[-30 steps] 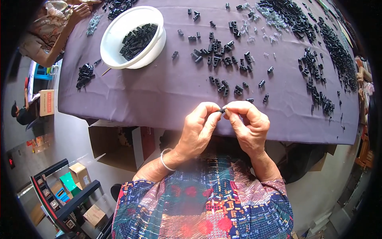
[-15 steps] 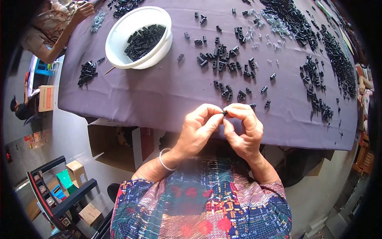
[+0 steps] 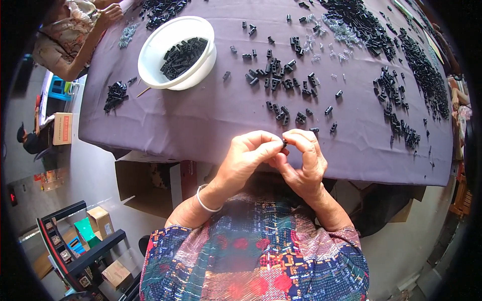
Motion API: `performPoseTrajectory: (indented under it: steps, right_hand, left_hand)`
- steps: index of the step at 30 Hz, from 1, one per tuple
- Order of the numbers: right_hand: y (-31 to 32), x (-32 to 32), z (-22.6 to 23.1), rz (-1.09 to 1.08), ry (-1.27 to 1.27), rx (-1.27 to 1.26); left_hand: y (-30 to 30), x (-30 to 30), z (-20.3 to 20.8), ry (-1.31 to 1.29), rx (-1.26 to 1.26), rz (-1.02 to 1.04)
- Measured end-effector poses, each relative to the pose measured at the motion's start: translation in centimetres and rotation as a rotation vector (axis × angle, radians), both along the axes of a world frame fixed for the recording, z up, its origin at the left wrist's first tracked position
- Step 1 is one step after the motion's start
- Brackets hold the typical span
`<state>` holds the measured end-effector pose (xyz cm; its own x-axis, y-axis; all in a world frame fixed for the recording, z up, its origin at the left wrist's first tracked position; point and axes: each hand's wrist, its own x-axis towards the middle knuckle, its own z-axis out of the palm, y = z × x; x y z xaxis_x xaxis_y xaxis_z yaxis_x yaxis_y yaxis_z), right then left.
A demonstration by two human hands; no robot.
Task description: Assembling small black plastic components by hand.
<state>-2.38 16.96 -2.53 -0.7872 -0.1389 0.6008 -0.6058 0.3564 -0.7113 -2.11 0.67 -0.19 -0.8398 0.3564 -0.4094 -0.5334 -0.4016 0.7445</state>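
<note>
My left hand [image 3: 245, 159] and my right hand [image 3: 306, 163] meet above the table's near edge. Between their fingertips they pinch a small black plastic part [image 3: 284, 143], mostly covered by the fingers. A loose group of short black plastic pieces [image 3: 276, 75] lies just beyond my hands, with a few strays [image 3: 300, 118] closest to them. Farther left stands a white plastic bowl [image 3: 205, 65], partly filled with black plastic pieces [image 3: 183, 59].
Small metal springs [image 3: 341, 31] lie at the back right beside large heaps of black parts [image 3: 422, 65]. A small pile [image 3: 116, 95] and a thin stick [image 3: 143, 92] sit left of the bowl. Another person's hand [image 3: 108, 16] is at the far left. An open carton [image 3: 145, 188] stands below the table.
The view has shifted slightly. My hands stay together on the small black part; the right fingers have curled and changed their hold a little.
</note>
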Motion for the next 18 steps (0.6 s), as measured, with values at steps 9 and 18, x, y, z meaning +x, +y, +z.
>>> performPoseTrajectory:
  steps: [9, 18]
  right_hand:
    - [-0.3, -0.1, -0.6, -0.016, 0.072, -0.006]
    - [0.3, -0.2, 0.4, -0.077, -0.012, 0.221]
  left_hand:
    - [1.0, 0.3, -0.6, 0.082, -0.039, 0.089]
    - [0.8, 0.1, -0.7, 0.030, -0.019, 0.113]
